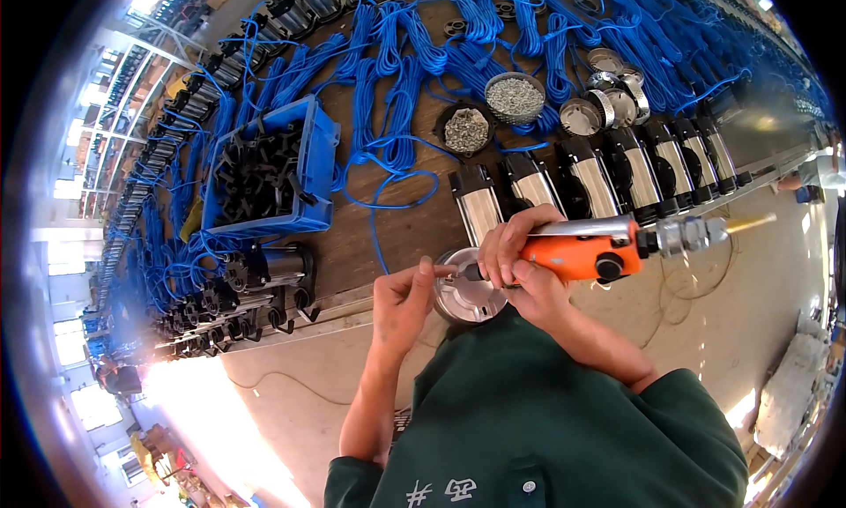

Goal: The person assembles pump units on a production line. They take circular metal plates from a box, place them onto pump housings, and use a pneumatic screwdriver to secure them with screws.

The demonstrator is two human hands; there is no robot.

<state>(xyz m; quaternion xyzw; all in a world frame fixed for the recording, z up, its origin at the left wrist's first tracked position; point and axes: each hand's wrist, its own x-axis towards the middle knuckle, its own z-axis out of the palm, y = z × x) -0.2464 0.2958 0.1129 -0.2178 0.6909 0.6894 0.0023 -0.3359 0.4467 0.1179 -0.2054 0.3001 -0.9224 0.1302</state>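
My right hand (529, 261) is wrapped round an orange and silver air screwdriver (582, 251), which lies sideways with its hose fitting to the right. The tool's dark tip points left, over a round silver metal cover (467, 304) at the table's front edge, close to my body. My left hand (405, 301) is closed by that tip, its index finger reaching over the cover. Whatever is between its fingertips is too small to make out. Just behind the cover stands a row of silver motor bodies with black ends (477, 200).
Two bowls of small screws, one (515, 98) beside the other (465, 130), stand near stacked round metal covers (582, 117). A blue crate (322, 147) holds black plastic parts. Coiled blue cables (401, 111) spread across the table. More motors (264, 270) line its left front edge.
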